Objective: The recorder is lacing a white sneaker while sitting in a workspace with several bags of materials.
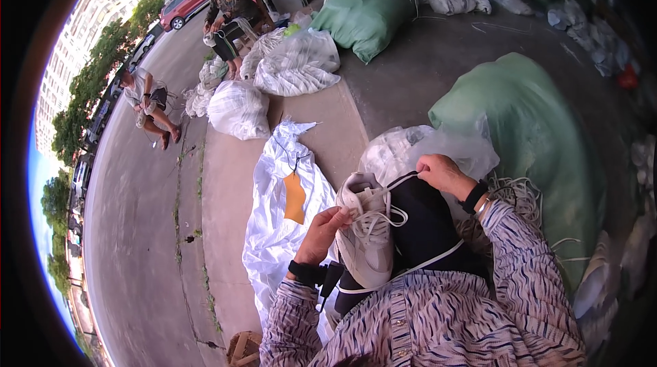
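Lacing a white shoe (366, 237) on the lap, the left hand (321, 230) pinched the lace (383, 220) at the eyelets while the right hand (441, 172) gripped its pulled-out end; lower rows looked threaded, upper ones seemingly remained.

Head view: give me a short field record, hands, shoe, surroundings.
left hand: fingertips on the laces at the side of the white shoe
right hand: pinches a white lace, pulled up taut from the shoe
shoe: on the person's lap, toe toward the camera, partly laced
left of shoe: white sack flat on the concrete, orange tag on it
right of shoe: green sack, clear plastic bag
background: two other people seated by more filled bags
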A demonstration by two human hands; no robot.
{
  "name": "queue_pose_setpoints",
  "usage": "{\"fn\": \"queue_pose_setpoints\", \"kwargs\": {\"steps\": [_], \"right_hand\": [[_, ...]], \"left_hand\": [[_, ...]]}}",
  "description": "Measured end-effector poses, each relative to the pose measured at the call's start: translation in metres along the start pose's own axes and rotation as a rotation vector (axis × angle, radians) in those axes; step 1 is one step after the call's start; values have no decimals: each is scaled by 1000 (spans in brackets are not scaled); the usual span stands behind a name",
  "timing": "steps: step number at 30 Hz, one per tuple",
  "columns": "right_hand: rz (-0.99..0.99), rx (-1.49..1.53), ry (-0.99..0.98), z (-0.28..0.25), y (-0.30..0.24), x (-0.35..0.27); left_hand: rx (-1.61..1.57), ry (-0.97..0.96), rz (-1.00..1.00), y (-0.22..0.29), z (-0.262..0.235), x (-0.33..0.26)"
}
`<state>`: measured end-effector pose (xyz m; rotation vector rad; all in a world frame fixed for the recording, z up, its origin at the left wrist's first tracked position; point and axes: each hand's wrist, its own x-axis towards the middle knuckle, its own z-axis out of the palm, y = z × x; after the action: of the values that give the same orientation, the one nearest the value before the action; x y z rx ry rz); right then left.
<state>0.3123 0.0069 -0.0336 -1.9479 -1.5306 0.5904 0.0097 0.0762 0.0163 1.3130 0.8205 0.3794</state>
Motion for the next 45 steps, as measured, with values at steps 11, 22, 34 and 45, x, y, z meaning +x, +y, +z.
{"fn": "queue_pose_setpoints", "kwargs": {"steps": [11, 22, 34, 45], "right_hand": [[-291, -37, -9, 23, -58, -36], [-449, -133, -341, 11, -88, -25], [-106, 60, -365, 24, -101, 56], [134, 773, -303, -13, -85, 15]], "left_hand": [[-148, 14, 102, -20, -18, -10], [-24, 475, -305, -157, -65, -90], [-54, 571, 14, -199, -36, -54], [70, 334, 398, -87, -26, -35]]}}
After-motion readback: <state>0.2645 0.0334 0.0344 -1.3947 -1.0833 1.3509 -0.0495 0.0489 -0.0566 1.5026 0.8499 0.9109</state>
